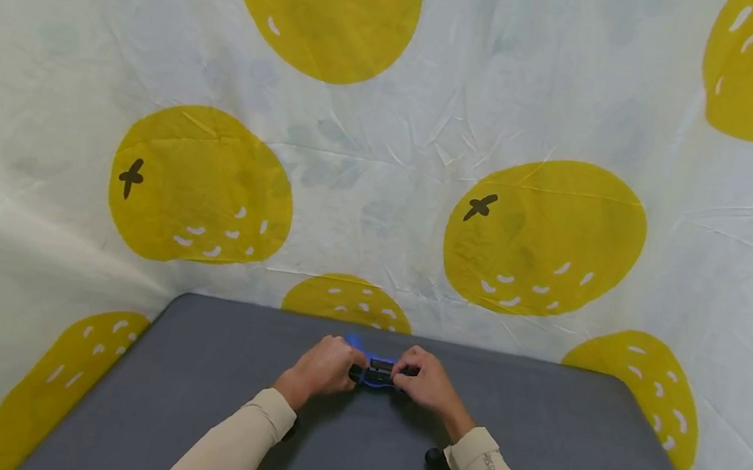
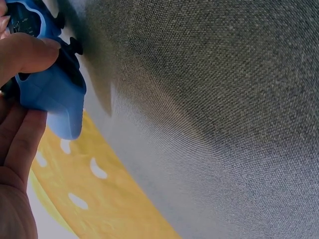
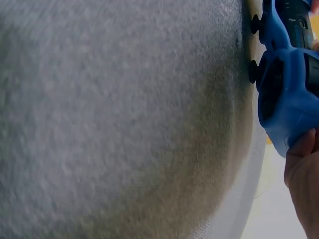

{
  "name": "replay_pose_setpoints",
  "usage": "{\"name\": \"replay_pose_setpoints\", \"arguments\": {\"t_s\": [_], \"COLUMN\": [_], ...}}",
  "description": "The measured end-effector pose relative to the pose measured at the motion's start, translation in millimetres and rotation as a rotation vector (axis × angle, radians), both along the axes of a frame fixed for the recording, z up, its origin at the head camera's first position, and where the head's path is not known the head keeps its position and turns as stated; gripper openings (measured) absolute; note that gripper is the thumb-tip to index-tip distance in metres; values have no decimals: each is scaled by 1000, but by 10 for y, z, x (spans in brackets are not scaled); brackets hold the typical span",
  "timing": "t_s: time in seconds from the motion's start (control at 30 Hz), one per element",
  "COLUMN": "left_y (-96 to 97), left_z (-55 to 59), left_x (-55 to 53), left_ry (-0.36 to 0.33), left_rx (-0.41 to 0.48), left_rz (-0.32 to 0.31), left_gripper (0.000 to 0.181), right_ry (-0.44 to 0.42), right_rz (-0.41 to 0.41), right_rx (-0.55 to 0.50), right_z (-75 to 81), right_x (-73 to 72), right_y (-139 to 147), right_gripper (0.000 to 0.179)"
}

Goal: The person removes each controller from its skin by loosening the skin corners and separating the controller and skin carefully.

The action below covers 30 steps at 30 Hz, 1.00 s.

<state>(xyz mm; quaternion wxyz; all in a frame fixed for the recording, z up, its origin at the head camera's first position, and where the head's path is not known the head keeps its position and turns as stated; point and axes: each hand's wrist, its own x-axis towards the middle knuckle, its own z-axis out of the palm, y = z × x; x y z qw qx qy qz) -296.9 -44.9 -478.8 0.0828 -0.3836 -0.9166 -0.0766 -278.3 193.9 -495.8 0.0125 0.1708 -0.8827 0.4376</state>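
A game controller (image 1: 377, 376) with a blue cover is held low over the far half of the table, between both hands. My left hand (image 1: 328, 365) grips its left end; in the left wrist view the thumb (image 2: 35, 52) presses on the blue cover (image 2: 57, 102) by an opening, with fingers bent beneath. My right hand (image 1: 431, 386) pinches the other end. In the right wrist view, the controller's black edge with a small port (image 3: 302, 22) shows, two thumbsticks (image 3: 254, 72) point toward the table, and the right fingers (image 3: 304, 144) hold near the grip's tip.
The grey cloth-covered table (image 1: 194, 402) spreads around the hands. Behind it hangs a white curtain (image 1: 371, 218) with yellow fruit shapes, also draped along both sides. A small black object (image 1: 437, 462) shows beside the right sleeve.
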Motion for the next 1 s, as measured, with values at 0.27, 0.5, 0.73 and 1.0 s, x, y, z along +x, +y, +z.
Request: {"name": "replay_pose_setpoints", "arguments": {"t_s": [0.27, 0.5, 0.73, 1.0], "left_y": [6, 14, 17, 10], "left_z": [8, -3, -5, 20], "left_x": [15, 21, 22, 22], "left_ry": [-7, 20, 28, -2], "left_rx": [21, 19, 22, 16], "left_rz": [4, 4, 0, 6], "left_gripper": [31, 31, 31, 29], "right_ry": [9, 40, 86, 58], "right_rz": [44, 29, -58, -29], "right_rx": [35, 48, 59, 16], "right_z": [17, 8, -40, 1], "right_x": [-9, 22, 4, 3], "right_y": [59, 21, -45, -3], "right_gripper": [5, 8, 20, 9]}}
